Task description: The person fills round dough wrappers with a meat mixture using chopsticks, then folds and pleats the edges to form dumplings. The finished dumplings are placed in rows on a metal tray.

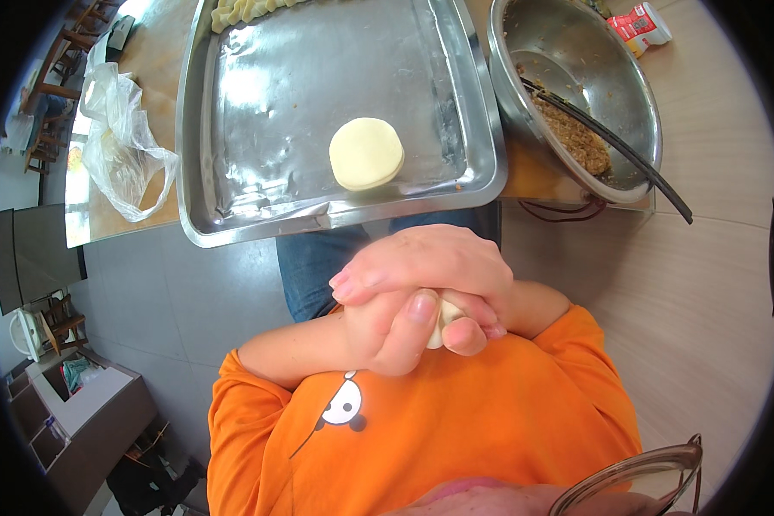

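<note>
My left hand and my right hand are clasped together in front of my chest. Between them is a piece of pale dough, a folded dumpling by its look, mostly hidden by the fingers. A small stack of round dough wrappers lies near the front of a metal tray. At the tray's far left edge, pleated dumplings sit in a row. To the right, a steel bowl holds minced filling, with black chopsticks resting across it.
A crumpled clear plastic bag lies on the table left of the tray. A red and white container is beyond the bowl. The table's near edge runs just under the tray. Chairs and a cabinet stand at the far left.
</note>
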`<state>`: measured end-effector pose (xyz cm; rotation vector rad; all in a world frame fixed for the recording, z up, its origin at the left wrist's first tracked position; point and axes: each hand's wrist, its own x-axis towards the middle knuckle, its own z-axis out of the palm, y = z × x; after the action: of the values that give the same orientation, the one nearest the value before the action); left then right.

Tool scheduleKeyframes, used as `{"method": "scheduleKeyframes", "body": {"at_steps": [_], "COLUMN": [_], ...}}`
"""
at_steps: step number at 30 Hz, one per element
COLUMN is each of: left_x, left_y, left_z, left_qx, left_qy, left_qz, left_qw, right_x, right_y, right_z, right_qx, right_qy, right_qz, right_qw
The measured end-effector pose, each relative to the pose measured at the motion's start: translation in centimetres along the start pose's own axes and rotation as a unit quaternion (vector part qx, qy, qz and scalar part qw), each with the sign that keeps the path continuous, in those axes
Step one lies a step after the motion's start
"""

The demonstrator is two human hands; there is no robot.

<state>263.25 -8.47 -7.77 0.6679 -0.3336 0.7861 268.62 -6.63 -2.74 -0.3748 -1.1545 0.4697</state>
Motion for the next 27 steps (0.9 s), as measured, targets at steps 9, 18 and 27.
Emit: {"method": "scheduleKeyframes", "body": {"at_steps": [9, 18, 27], "left_x": [0.8, 1.0, 1.4], "left_y": [2.1, 5.0, 7.6], "left_z": [3.3, 5.6, 3.2], "left_qx": [0.176, 0.263, 0.613], "left_qy": [0.064, 0.240, 0.235], "left_qz": [0.067, 0.112, 0.273], "left_qw": [0.980, 0.928, 0.703], "right_x": [1.2, 2.7, 3.9], "right_y": [-0.8, -0.5, -2.1], "right_z": [-1.0, -1.8, -4.4], "right_qx": [0.099, 0.201, 0.023], "right_qy": [-0.115, -0.174, -0.243], "right_qz": [0.095, 0.251, 0.353], "right_qw": [0.984, 0.931, 0.903]}}
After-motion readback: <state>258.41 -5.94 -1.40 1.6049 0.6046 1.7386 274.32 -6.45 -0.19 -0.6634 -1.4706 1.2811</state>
